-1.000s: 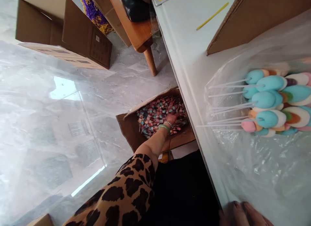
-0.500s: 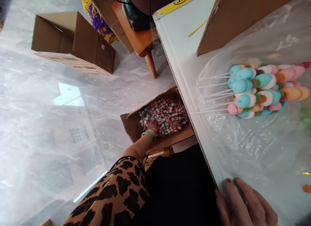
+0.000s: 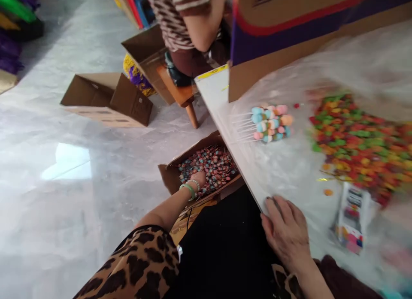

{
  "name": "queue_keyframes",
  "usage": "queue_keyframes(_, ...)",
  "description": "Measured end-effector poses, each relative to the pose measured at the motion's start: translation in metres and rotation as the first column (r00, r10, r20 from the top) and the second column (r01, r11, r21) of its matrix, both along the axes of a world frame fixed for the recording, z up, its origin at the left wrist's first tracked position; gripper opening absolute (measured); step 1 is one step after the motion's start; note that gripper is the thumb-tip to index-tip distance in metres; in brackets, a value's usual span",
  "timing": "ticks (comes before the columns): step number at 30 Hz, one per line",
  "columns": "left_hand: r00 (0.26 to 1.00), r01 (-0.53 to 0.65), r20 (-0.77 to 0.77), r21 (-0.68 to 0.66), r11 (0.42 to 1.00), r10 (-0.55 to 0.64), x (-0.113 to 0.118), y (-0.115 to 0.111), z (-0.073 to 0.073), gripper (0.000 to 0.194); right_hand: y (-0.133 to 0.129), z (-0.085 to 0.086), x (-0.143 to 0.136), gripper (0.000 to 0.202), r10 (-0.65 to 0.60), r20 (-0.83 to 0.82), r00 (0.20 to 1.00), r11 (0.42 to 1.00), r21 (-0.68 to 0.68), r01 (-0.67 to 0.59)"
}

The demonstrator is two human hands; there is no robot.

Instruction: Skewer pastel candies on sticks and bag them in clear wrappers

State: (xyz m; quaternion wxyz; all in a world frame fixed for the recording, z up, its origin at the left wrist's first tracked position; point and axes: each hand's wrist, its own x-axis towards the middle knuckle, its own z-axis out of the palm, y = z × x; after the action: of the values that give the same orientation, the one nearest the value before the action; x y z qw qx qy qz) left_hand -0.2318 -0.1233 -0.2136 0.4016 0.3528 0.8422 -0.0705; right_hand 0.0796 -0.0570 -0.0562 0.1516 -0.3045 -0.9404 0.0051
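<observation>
The left hand [image 3: 198, 179] is the nearer, touching a heap of small candy skewers [image 3: 214, 161], lying at mixed angles in an open carton [image 3: 168, 179] just beside and below the bench [image 3: 212, 89]; whether it pinches any, I cannot tell. The right hand [image 3: 286, 226] rests on the bench's edge, fingers slightly spread. On the bench, larger marshmallow-like skewers [image 3: 273, 123] point their white sticks toward its carton-side edge.
</observation>
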Motion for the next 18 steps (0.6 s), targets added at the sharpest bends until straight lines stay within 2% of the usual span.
queue_keyframes(4,0.988,0.102,-0.132,0.153,0.983,-0.082,0.016,0.014,0.048,0.021,-0.018,0.021,-0.004,0.029,0.016,0.004,1.000,0.986,-0.168,-0.016)
queue_keyframes(6,0.974,0.162,-0.195,0.254,0.954,-0.114,0.027,0.022,0.076,0.027,-0.022,0.032,0.004,0.022,0.028,-0.077,0.997,0.985,-0.170,-0.041)
queue_keyframes(7,0.969,0.169,-0.228,0.324,0.931,-0.096,0.034,0.024,0.090,0.030,-0.023,0.038,0.011,0.022,-0.005,-0.123,0.992,0.989,-0.149,-0.013)
queue_keyframes(9,0.985,0.073,-0.167,0.605,0.793,0.037,0.054,0.025,0.119,0.027,-0.022,0.048,0.031,0.019,-0.143,-0.220,0.965,0.986,-0.119,0.119)
queue_keyframes(10,0.994,0.049,-0.107,0.686,0.726,0.034,0.067,0.024,0.133,0.026,-0.021,0.052,0.044,0.018,-0.254,-0.249,0.935,0.966,-0.114,0.232)
queue_keyframes(11,0.998,0.039,-0.062,0.737,0.675,0.010,0.081,0.023,0.144,0.026,-0.017,0.054,0.058,0.018,-0.381,-0.261,0.887,0.925,-0.118,0.362)
queue_keyframes(12,0.999,0.051,-0.043,0.773,0.633,-0.028,0.096,0.022,0.154,0.027,-0.013,0.056,0.071,0.018,-0.520,-0.241,0.819,0.854,-0.120,0.507)
queue_keyframes(14,0.984,0.151,-0.078,0.844,0.515,-0.161,0.127,0.024,0.165,0.025,0.002,0.055,0.091,0.022,-0.738,-0.118,0.664,0.674,-0.090,0.733)
queue_keyframes(15,0.965,0.213,-0.123,0.880,0.425,-0.230,0.142,0.027,0.168,0.025,0.010,0.053,0.098,0.025,-0.795,-0.031,0.606,0.606,-0.094,0.790)
queue_keyframes(17,0.892,0.359,-0.253,0.900,0.249,-0.374,0.168,0.036,0.167,0.035,0.026,0.047,0.104,0.029,-0.832,0.143,0.536,0.520,-0.132,0.844)
queue_keyframes(18,0.832,0.441,-0.321,0.877,0.190,-0.453,0.180,0.040,0.165,0.038,0.032,0.045,0.103,0.032,-0.827,0.201,0.524,0.503,-0.149,0.851)
